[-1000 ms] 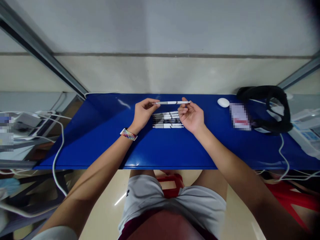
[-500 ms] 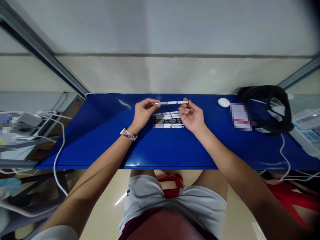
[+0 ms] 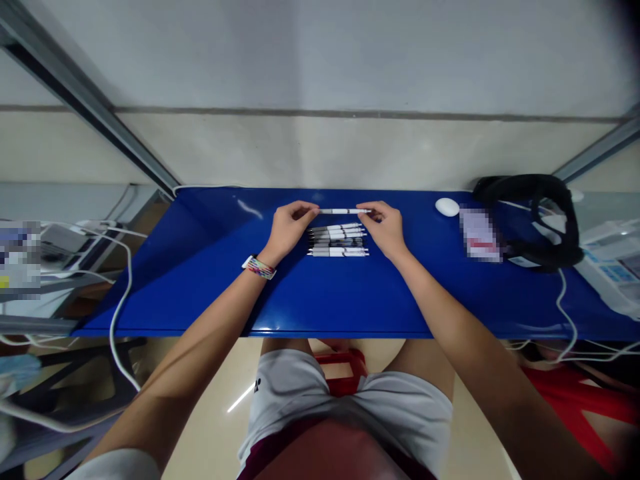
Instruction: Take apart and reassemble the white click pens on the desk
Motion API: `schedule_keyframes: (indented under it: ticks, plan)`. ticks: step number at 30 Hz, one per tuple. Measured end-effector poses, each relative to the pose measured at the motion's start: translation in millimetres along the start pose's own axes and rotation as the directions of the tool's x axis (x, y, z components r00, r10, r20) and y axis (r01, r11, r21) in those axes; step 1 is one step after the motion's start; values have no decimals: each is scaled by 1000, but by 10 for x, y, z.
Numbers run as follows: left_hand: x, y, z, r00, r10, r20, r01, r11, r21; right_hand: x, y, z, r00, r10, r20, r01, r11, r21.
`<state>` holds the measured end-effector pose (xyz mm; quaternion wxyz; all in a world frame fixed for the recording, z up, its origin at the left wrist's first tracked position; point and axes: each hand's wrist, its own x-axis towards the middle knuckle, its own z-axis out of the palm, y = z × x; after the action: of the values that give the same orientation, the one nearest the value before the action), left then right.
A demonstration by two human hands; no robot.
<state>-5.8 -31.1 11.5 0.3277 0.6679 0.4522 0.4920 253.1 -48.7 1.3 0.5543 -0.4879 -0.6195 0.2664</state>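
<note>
A white pen (image 3: pixel 340 211) lies level between my hands, just beyond a group of similar pens. Its left end is pinched by my left hand (image 3: pixel 291 227), which has a colourful band at the wrist. At the other end, the fingers of my right hand (image 3: pixel 385 227) close on the pen. Several white and grey pens (image 3: pixel 337 252) lie side by side on the blue table (image 3: pixel 340 300), just nearer to me than the held one. Whether the held pen touches the table I cannot tell.
To the right are a white mouse (image 3: pixel 447 207), a blurred card (image 3: pixel 480 233) and a black headset-like strap (image 3: pixel 550 180). A white cable (image 3: pixel 123 300) hangs over the table's left edge. Beyond the far edge stands a wall (image 3: pixel 340 150).
The pen has come down slightly, closer to the other pens. My right hand has turned over from palm-up, and its fingers now grip the pen's right end from above.
</note>
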Motion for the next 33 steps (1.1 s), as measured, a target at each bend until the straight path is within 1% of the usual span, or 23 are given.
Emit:
schedule_keyframes:
  ticks: [3, 6, 9, 13, 22, 29, 33]
  plan:
    - [10, -50, -22, 998, 65, 27, -68, 984, 165, 6, 75, -3, 992, -62, 107, 85, 969, -234]
    - [19, -78, -48, 989, 114, 89, -134, 951, 277, -1, 105, -1, 979, -82, 185, 143, 927, -347]
    - [25, -94, -59, 985, 117, 127, -150, 942, 300, -15, 103, -5, 968, -94, 232, 177, 913, -368]
    - [33, -112, -53, 982, 116, 148, -157, 940, 304, -36, 86, -14, 953, -104, 286, 216, 893, -396]
    - [36, -132, -42, 977, 100, 190, -168, 907, 387, -76, 78, -26, 946, -102, 309, 227, 886, -404]
    - [17, -129, -28, 979, 105, 177, -168, 905, 391, -105, 54, -29, 942, -105, 320, 243, 869, -430]
    - [-17, -110, 14, 989, 100, 109, -131, 935, 329, -125, 14, -23, 943, -112, 313, 249, 862, -441]
